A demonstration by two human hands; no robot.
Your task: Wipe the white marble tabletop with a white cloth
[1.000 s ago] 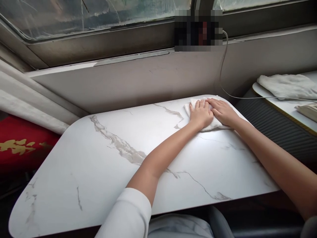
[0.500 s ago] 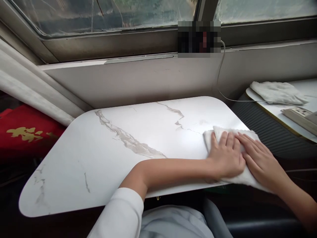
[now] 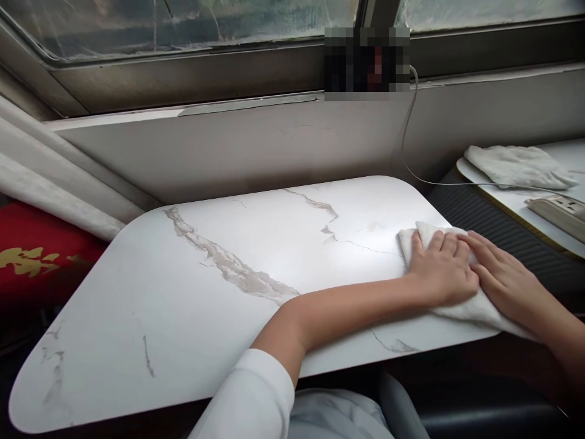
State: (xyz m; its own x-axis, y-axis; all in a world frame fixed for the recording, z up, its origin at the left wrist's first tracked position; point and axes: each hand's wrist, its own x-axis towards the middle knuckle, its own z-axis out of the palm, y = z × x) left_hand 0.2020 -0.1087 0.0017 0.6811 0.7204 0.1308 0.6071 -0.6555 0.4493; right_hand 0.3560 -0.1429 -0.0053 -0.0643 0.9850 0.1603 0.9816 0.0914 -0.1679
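Counter: a white top (image 3: 114, 262) with rounded corners and grey-brown marble veining, running across the middle of the view, below a window (image 3: 205, 30)
Curtain: pale folds (image 3: 41, 164) hanging at far left, above red fabric (image 3: 46, 244) with gold lettering
Second counter: a white surface (image 3: 507, 201) with a dark ribbed side, at far right
White cloth: folded (image 3: 478, 311), lying at the right end of the first counter beneath both hands, a corner reaching past the near edge
Folded cloth: another white one (image 3: 518, 166), resting on the second counter
Right hand: palm down (image 3: 507, 277), open, fingers extended over the white cloth, close against the left
Left hand: also open and flat (image 3: 445, 268), pressing on the cloth, fingers pointing toward the window
Power strip: off-white (image 3: 560, 213), near the folded cloth
Cable: thin and pale (image 3: 414, 116), looping down the wall
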